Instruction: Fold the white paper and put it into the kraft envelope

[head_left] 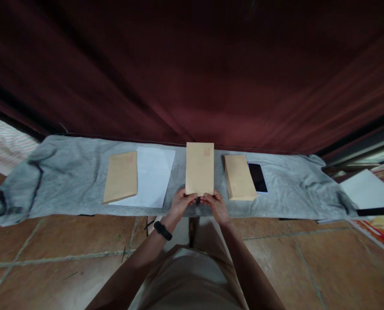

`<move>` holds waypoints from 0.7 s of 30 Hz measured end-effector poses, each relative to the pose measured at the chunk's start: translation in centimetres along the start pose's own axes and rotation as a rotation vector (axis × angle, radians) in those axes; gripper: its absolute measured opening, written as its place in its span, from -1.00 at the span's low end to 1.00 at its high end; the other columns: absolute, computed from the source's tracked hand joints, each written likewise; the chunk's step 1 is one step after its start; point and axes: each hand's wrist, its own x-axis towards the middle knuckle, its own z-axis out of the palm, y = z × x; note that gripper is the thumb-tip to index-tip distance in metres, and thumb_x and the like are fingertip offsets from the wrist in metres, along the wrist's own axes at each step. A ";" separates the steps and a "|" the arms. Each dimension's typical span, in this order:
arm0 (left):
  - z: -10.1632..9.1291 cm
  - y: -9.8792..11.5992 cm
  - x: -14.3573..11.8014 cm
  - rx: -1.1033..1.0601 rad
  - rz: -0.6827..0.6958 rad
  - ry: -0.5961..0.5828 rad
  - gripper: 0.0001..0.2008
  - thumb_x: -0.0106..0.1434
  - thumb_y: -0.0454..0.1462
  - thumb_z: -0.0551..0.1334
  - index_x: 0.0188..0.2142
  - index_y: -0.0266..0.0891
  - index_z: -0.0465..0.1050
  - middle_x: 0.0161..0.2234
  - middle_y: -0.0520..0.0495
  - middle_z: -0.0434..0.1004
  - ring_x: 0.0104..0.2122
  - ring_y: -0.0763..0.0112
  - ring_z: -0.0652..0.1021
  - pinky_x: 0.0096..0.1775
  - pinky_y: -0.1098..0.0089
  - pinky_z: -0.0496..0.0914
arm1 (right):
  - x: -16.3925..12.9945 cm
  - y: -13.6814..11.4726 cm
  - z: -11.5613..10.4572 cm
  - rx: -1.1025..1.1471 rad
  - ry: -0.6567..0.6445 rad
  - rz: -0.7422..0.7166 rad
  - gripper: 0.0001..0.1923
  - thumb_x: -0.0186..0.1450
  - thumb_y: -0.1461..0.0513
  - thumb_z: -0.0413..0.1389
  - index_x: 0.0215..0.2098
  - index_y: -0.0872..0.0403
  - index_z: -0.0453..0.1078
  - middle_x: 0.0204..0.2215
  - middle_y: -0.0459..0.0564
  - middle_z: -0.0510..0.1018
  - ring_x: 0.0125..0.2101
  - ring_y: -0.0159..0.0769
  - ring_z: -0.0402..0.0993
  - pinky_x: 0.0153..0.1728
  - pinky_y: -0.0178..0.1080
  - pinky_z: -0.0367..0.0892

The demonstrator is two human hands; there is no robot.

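Observation:
A tan paper envelope point(199, 170) with red print at its upper right is held up in front of me over the grey cloth. My left hand point(181, 202) pinches its lower left corner, thumb on the near face. At the lower right corner my right hand point(215, 205) grips it the same way. To the left lie more tan envelopes point(121, 177), partly over white paper sheets point(155, 174). On the right is a thick stack of tan envelopes point(241, 177), its layered edges showing.
A dark phone point(258, 177) lies beside the right stack. Grey cloth point(292, 189) covers the long narrow surface. A dark red curtain point(192, 86) hangs behind it. Tiled floor point(66, 245) shows below, and a white sheet point(369, 189) is at far right.

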 end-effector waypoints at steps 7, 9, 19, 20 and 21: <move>-0.3 0.2 0.3 -0.019 -0.015 -0.034 -0.63 -0.09 -0.19 0.54 -0.30 -0.32 0.59 -0.44 -0.06 0.65 -0.53 0.45 0.54 -0.44 0.43 0.43 | 0.3 -0.3 0.2 -0.109 -0.055 0.054 -0.67 -0.01 0.05 0.43 -0.32 -0.02 0.57 -0.41 -0.12 0.67 -0.43 -0.30 0.57 -0.34 -0.23 0.55; -0.3 0.0 0.4 -0.010 -0.014 -0.032 -0.64 -0.09 -0.20 0.54 -0.31 -0.32 0.59 -0.46 -0.06 0.65 -0.54 0.45 0.54 -0.44 0.43 0.43 | 0.4 -0.1 0.3 -0.124 -0.017 0.049 -0.62 -0.03 0.02 0.44 -0.31 -0.01 0.55 -0.42 -0.12 0.66 -0.45 -0.30 0.57 -0.37 -0.24 0.55; -1.1 -0.6 0.7 -0.008 -0.045 -0.037 -0.60 -0.10 -0.14 0.55 -0.31 -0.31 0.59 -0.43 -0.12 0.67 -0.53 0.36 0.59 -0.43 0.36 0.49 | 0.8 0.6 0.4 -0.164 0.048 0.072 -0.46 -0.08 -0.10 0.44 -0.27 0.02 0.52 -0.44 -0.07 0.65 -0.51 -0.24 0.56 -0.49 -0.21 0.55; -1.3 -0.5 0.6 -0.015 -0.052 -0.047 -0.59 -0.09 -0.12 0.54 -0.30 -0.31 0.59 -0.43 -0.13 0.67 -0.51 0.34 0.60 -0.41 0.35 0.50 | 0.8 0.5 0.3 -0.158 0.045 0.078 -0.47 -0.08 -0.10 0.44 -0.28 0.02 0.52 -0.44 -0.08 0.65 -0.50 -0.24 0.57 -0.49 -0.21 0.55; -1.4 -0.3 0.6 -0.020 -0.057 -0.058 -0.59 -0.07 -0.11 0.54 -0.29 -0.31 0.60 -0.42 -0.14 0.67 -0.50 0.32 0.61 -0.40 0.35 0.51 | 0.7 0.5 0.3 -0.148 0.040 0.084 -0.48 -0.07 -0.10 0.44 -0.29 0.02 0.51 -0.45 -0.08 0.64 -0.50 -0.23 0.58 -0.49 -0.21 0.55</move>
